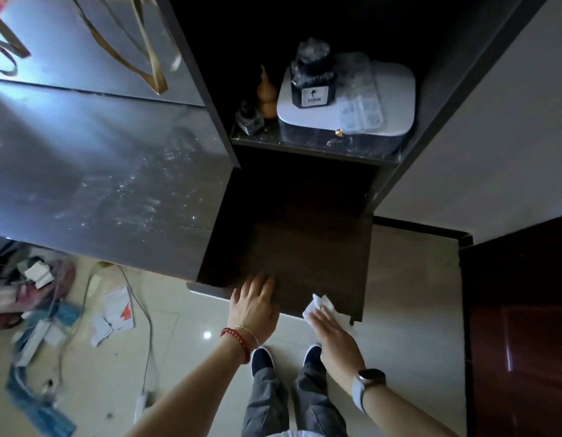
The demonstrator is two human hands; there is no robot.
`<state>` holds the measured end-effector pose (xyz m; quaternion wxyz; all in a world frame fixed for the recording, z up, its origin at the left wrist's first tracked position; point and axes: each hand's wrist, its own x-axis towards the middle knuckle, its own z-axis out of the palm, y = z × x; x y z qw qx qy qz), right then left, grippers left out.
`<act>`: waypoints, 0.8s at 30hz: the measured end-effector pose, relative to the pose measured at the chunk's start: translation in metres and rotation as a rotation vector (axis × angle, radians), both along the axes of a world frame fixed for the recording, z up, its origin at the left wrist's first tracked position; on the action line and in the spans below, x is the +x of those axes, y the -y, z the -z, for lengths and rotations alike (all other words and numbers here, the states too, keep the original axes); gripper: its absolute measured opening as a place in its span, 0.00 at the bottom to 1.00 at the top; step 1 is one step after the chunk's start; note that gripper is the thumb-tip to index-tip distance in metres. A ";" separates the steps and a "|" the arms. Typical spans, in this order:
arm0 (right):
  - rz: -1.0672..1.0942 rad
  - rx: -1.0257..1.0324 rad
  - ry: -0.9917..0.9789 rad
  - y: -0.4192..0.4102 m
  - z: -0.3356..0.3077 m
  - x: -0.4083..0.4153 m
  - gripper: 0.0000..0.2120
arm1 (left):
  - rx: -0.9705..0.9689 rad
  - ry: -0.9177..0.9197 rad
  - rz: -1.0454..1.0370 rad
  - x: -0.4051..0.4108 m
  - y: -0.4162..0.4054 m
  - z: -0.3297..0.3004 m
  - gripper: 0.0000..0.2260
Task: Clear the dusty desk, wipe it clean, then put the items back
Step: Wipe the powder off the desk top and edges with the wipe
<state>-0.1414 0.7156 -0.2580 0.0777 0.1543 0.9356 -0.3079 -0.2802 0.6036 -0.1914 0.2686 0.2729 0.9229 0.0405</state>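
Left hand (pixel 253 302): flat and spread wide, fingers resting on the near left part of the dark surface (pixel 292 247), palm hanging over its front edge; it holds nothing. A red bead bracelet (pixel 237 340) sits on the wrist.
Right hand (pixel 331 326): laid flat on a white wipe (pixel 319 307), pressing it at the near right corner of the surface; fingers lie together, extended rather than curled. A watch (pixel 369 381) is on this wrist.
Wipe: crumpled, partly under the hand, its right side lapping past the front edge of the surface.
Surface: dark wood-toned, bare between the hands and the back; front edge runs slanted from lower left to the right corner, where it meets the pale floor (pixel 412 294).
Left border: a grey, streaked panel (pixel 99 171) stands along the surface's left side.
Right border: a dark upright (pixel 446 99) closes the right side, with a white wall beyond.
Shelf (pixel 304 146): raised at the back, dusty along its lip; it carries a white box (pixel 383 99), a dark bottle (pixel 312 80) standing on that box, clear plastic packets (pixel 363 102) beside the bottle, a small gourd (pixel 267 96) and a small dark bottle (pixel 248 119) at the left end.
Floor, left: scattered papers and cables (pixel 84 316), well apart from the surface.
Floor, near: the person's dark shoes (pixel 262 357) stand just short of the front edge.
Door (pixel 522 326): reddish brown, at far right.
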 end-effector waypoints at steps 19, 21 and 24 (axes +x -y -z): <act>0.058 -0.317 -0.331 0.092 -0.148 -0.197 0.30 | 0.382 -0.236 -0.292 -0.098 0.138 -0.096 0.16; -0.113 -0.251 -0.279 0.120 -0.137 -0.210 0.29 | 0.356 -0.235 -0.303 -0.125 0.163 -0.091 0.16; -0.300 0.057 -0.187 0.148 -0.107 -0.216 0.27 | 0.265 -0.211 -0.277 -0.162 0.191 -0.089 0.17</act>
